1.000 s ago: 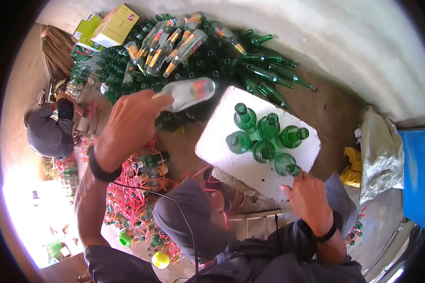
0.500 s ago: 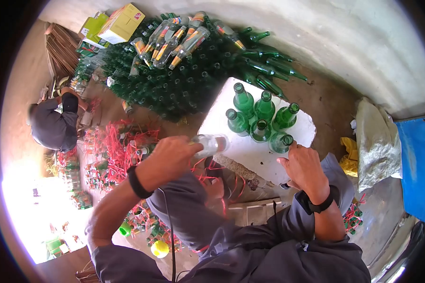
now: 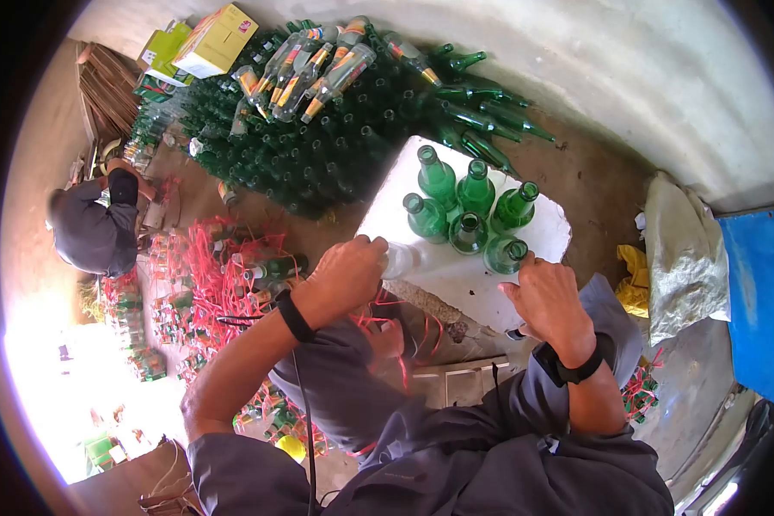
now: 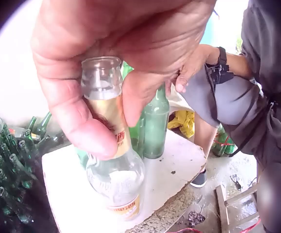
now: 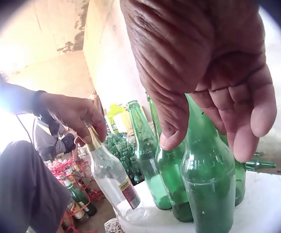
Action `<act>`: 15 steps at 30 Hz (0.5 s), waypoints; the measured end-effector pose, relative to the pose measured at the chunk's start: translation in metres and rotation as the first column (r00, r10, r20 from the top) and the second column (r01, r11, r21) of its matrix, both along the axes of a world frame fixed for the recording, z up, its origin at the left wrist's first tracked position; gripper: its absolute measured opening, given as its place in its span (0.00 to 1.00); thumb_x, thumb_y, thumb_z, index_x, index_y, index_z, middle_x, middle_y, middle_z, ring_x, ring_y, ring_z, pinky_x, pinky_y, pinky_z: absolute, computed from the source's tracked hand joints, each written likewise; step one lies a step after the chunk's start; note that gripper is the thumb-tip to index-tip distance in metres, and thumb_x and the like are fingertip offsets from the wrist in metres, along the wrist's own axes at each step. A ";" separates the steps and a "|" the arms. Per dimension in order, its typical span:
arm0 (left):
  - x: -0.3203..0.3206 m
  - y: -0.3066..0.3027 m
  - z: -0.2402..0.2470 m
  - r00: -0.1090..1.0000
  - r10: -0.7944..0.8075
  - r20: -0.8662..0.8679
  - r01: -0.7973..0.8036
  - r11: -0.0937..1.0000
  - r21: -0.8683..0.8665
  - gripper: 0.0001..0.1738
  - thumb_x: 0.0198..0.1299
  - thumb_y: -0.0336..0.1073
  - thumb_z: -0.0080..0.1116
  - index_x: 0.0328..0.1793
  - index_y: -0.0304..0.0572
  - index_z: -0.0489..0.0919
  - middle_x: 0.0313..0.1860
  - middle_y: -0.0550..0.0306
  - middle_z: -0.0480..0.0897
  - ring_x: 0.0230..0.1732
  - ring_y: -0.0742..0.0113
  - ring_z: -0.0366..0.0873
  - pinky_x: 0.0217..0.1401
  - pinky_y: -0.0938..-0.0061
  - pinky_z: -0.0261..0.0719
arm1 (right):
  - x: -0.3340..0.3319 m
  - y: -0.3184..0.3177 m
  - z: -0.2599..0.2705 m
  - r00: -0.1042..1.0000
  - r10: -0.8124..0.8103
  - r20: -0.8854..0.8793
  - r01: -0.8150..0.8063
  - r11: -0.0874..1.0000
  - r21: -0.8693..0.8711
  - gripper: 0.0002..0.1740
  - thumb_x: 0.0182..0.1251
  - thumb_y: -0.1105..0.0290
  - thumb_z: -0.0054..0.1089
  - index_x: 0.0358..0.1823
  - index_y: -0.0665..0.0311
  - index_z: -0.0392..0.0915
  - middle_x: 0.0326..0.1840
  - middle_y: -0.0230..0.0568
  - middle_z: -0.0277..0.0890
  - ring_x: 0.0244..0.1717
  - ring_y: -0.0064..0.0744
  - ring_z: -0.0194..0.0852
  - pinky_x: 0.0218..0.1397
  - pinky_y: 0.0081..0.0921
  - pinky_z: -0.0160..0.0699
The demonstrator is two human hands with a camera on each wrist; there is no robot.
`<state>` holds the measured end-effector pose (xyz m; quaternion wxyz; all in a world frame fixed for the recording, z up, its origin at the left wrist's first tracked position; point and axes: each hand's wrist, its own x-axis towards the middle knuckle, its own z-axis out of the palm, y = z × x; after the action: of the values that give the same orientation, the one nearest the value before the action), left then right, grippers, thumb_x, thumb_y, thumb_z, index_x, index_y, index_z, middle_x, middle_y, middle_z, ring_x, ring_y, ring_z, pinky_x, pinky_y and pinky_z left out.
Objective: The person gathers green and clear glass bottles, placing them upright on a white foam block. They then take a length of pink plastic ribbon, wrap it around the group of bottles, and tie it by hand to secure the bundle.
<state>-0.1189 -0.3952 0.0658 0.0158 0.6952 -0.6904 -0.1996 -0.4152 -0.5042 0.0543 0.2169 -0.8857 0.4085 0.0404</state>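
Observation:
My left hand grips a clear glass bottle by its gold-labelled neck, thumb and fingers pinching either side. The bottle's base is at the near left edge of a white-topped block; in the right wrist view it leans slightly. Several green glass bottles stand close together on the block. My right hand is at the mouth of the nearest green bottle, its thumb apart from the loosely extended fingers. The palm hides this bottle's top in the right wrist view.
A large mass of green bottles stands behind the block, with labelled clear bottles lying on top. Bottles tangled in red string are at left, near another crouching person. A pale sack leans beside a blue panel.
My left hand has brought the clear bottle from over the bottle pile down to the block's near left edge. My right hand stays beside the nearest green bottle.

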 end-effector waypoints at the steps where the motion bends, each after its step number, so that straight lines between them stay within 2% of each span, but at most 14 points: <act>1: 0.002 0.000 -0.002 1.000 0.003 0.002 -0.003 1.000 0.001 0.10 0.59 0.29 0.57 0.46 0.36 0.79 0.36 0.38 0.82 0.40 0.38 0.83 0.45 0.50 0.82 | 0.001 0.000 0.000 1.000 -0.002 0.000 0.002 1.000 -0.005 0.23 0.63 0.57 0.71 0.37 0.75 0.77 0.27 0.60 0.82 0.31 0.58 0.84 0.37 0.45 0.81; 3: 0.005 0.000 -0.004 0.986 0.089 -0.143 -0.099 0.993 -0.066 0.11 0.62 0.34 0.59 0.46 0.34 0.79 0.38 0.36 0.82 0.42 0.37 0.82 0.47 0.51 0.81 | 0.001 0.001 0.000 1.000 -0.005 -0.002 0.005 1.000 -0.007 0.23 0.63 0.57 0.71 0.37 0.75 0.77 0.27 0.59 0.82 0.31 0.58 0.84 0.36 0.45 0.81; 4: 0.005 -0.001 -0.005 0.986 0.089 -0.144 -0.099 0.993 -0.064 0.11 0.62 0.34 0.59 0.46 0.34 0.79 0.38 0.36 0.82 0.42 0.37 0.82 0.47 0.51 0.81 | 0.001 0.001 0.000 1.000 0.002 -0.004 -0.002 1.000 -0.016 0.24 0.63 0.57 0.71 0.37 0.75 0.77 0.27 0.59 0.82 0.31 0.58 0.84 0.36 0.45 0.81; 6: 0.006 -0.003 -0.004 0.953 0.139 -0.270 -0.179 0.975 -0.130 0.15 0.62 0.39 0.62 0.46 0.32 0.79 0.38 0.34 0.83 0.41 0.37 0.82 0.46 0.52 0.80 | 0.001 0.001 0.000 1.000 0.010 -0.006 -0.010 1.000 -0.025 0.24 0.63 0.57 0.71 0.37 0.75 0.76 0.27 0.59 0.82 0.31 0.57 0.84 0.36 0.45 0.81; 9: 0.004 -0.006 0.003 0.933 0.196 -0.302 -0.228 0.971 -0.075 0.16 0.61 0.39 0.63 0.46 0.31 0.79 0.36 0.33 0.83 0.40 0.37 0.82 0.45 0.53 0.80 | 0.002 0.002 0.002 1.000 0.015 -0.019 -0.015 1.000 -0.016 0.24 0.63 0.57 0.72 0.38 0.76 0.76 0.28 0.59 0.82 0.32 0.57 0.84 0.37 0.44 0.81; 13: 0.002 -0.001 0.000 0.922 0.221 -0.317 -0.266 0.958 -0.108 0.15 0.61 0.38 0.63 0.44 0.31 0.79 0.33 0.35 0.82 0.38 0.37 0.82 0.44 0.53 0.80 | 0.004 0.001 0.004 0.999 0.010 -0.033 -0.010 1.000 -0.006 0.25 0.63 0.57 0.72 0.39 0.77 0.76 0.29 0.60 0.82 0.33 0.57 0.85 0.38 0.43 0.82; 15: 0.001 0.002 -0.001 0.938 0.185 -0.293 -0.230 0.965 -0.127 0.15 0.56 0.33 0.66 0.47 0.32 0.79 0.32 0.37 0.83 0.36 0.42 0.85 0.39 0.59 0.82 | 0.003 0.001 0.005 0.999 0.012 -0.033 -0.012 1.000 0.000 0.25 0.63 0.57 0.72 0.39 0.77 0.76 0.30 0.61 0.82 0.33 0.57 0.85 0.38 0.43 0.82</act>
<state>-0.1177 -0.3927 0.0652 0.1893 0.7257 -0.6176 -0.2370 -0.4119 -0.5027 0.0592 0.2099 -0.8873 0.4067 0.0563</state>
